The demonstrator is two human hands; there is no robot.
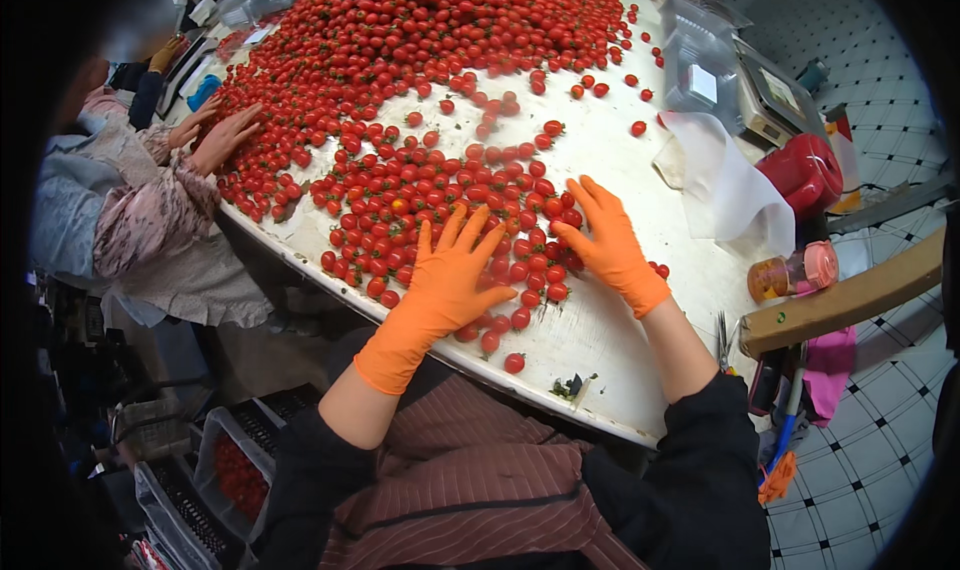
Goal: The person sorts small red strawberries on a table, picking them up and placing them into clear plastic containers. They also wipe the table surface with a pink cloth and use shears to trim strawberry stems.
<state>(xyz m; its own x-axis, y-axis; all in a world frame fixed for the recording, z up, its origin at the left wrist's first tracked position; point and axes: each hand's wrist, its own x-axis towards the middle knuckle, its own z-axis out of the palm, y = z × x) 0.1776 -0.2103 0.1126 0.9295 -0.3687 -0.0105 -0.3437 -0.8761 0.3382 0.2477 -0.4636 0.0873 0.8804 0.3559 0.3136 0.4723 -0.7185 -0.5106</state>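
Both my hands wear orange rubber gloves. My left hand (450, 277) lies palm down with spread fingers over the near edge of a loose spread of cherry tomatoes (420, 180). My right hand (611, 244) is at the right side of the same spread, fingertips by the outer tomatoes, thumb apart from the fingers. Neither hand grips anything. The tomatoes are red with some green stems, and a few between my hands look blurred. Under them is a white tabletop (600, 345). A much larger heap of cherry tomatoes (450, 15) rises at the far side.
A co-worker's hands (225, 136) touch tomatoes at the left. Clear plastic boxes (694, 67), a scale (776, 90), a red container (802, 172), a drink bottle (795, 270) and scissors (722, 341) line the right edge. Green scraps (574, 386) lie near me. A lined crate (240, 472) holds tomatoes below left.
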